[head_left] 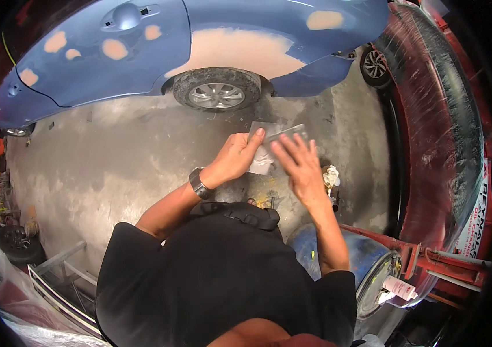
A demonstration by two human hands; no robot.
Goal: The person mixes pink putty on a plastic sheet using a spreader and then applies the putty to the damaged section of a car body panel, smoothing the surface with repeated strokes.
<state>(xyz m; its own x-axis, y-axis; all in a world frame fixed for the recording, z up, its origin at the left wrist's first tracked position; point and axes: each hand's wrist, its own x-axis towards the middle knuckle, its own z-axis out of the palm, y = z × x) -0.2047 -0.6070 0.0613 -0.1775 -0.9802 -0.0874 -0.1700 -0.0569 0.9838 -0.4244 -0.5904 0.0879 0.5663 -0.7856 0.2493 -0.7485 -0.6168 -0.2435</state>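
Observation:
My left hand [237, 156] grips a pale flat plate [261, 168], thumb over its top, with a smear of white paste [263, 154] on it. My right hand [301, 173] holds a grey, see-through flat spreader [279, 135] against the plate's right side, its fingers stretched over the spreader and its thumb hidden. Beyond both hands, a blue car body [119, 75] has several beige filler patches [228, 52] around its door and rear wheel [217, 92].
A concrete floor [101, 162] lies below. At lower right are a blue drum [355, 260], a pink-and-white bottle [399, 287] and red metal arms [442, 266]. A plastic-covered red panel [431, 127] curves along the right; a metal frame [61, 260] and tyre [17, 243] stand lower left.

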